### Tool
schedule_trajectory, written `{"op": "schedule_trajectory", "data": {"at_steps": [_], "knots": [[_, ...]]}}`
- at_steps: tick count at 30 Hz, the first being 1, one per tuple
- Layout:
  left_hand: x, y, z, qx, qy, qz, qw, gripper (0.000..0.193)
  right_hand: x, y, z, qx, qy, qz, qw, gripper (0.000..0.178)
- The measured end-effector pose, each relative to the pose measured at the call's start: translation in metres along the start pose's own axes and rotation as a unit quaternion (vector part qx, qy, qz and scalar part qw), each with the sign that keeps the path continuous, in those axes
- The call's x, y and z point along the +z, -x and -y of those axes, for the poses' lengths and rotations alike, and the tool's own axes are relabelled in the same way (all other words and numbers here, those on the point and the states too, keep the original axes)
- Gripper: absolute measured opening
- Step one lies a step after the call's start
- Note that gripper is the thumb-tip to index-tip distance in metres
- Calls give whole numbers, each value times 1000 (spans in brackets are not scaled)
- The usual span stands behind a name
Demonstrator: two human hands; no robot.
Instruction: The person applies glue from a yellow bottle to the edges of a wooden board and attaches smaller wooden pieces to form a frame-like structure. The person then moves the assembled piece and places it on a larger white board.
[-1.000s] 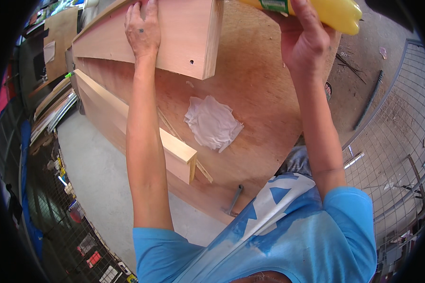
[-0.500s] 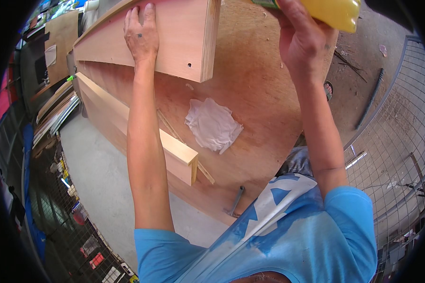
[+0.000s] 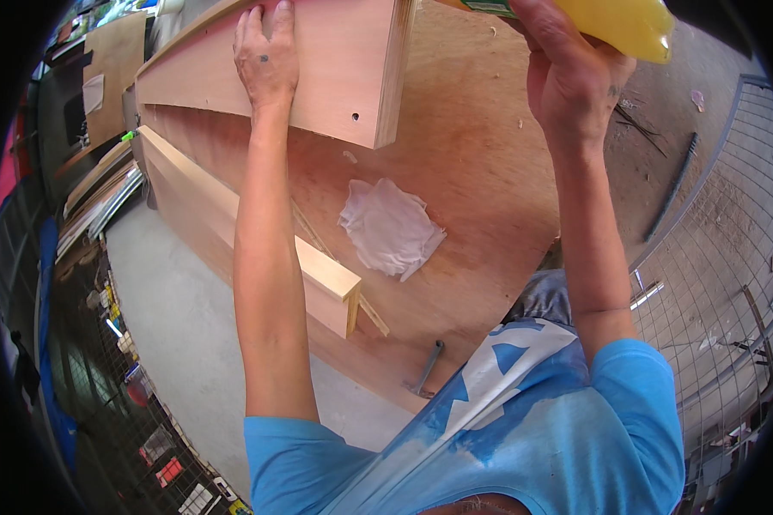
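Note:
My left hand (image 3: 266, 69) lies on the face of a pale wooden panel (image 3: 339, 69), its fingers stretched up toward the upper edge. That panel has a small dark hole near its near corner. In my right hand (image 3: 580, 77) is a plastic bottle of yellow liquid (image 3: 623, 27) with a green label, tipped sideways at the top of the view. The bottle's left end is cut off by the top edge. A crumpled white cloth (image 3: 391, 227) lies on the reddish plywood surface (image 3: 481, 163) below and between my hands.
A long pale board (image 3: 326, 273) stands along the plywood's left side, with a thin wood strip (image 3: 374, 316) beside it. A hammer (image 3: 425, 369) lies close to my body. Wire mesh fencing (image 3: 730, 257) is on the right, and stacked boards (image 3: 103, 197) are at far left.
My right hand and the bottle have shifted slightly right. My left hand stays flat on the panel, both appearing a little farther right as the view moves slightly.

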State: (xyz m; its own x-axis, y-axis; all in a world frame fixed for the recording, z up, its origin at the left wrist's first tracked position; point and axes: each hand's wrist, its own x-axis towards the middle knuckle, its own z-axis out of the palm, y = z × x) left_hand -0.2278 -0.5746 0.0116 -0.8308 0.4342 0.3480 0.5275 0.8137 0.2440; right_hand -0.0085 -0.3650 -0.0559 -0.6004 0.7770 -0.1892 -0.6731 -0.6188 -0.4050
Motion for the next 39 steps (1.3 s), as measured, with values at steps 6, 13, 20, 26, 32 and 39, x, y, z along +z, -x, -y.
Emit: {"op": "schedule_trajectory", "data": {"at_steps": [6, 13, 20, 26, 32, 39], "knots": [[-4, 3, -5, -20, -16, 5, 1000, 69, 7, 26, -1, 8, 15, 9, 1000, 37], [-2, 3, -18, -34, -13, -2, 999, 69, 7, 4, -9, 7, 19, 6, 1000, 37], [0, 0, 3, -7, -8, 3, 1000, 68, 14, 28, -5, 10, 28, 14, 999, 37], [1, 2, -1, -26, -20, -5, 999, 68, 17, -4, -19, 13, 25, 13, 1000, 37], [-1, 1, -3, -14, -17, 1, 1000, 68, 14, 23, -14, 20, 29, 16, 999, 37], [0, 3, 2, -16, -22, 2, 1000, 67, 18, 36, -7, 18, 31, 15, 999, 37]]}}
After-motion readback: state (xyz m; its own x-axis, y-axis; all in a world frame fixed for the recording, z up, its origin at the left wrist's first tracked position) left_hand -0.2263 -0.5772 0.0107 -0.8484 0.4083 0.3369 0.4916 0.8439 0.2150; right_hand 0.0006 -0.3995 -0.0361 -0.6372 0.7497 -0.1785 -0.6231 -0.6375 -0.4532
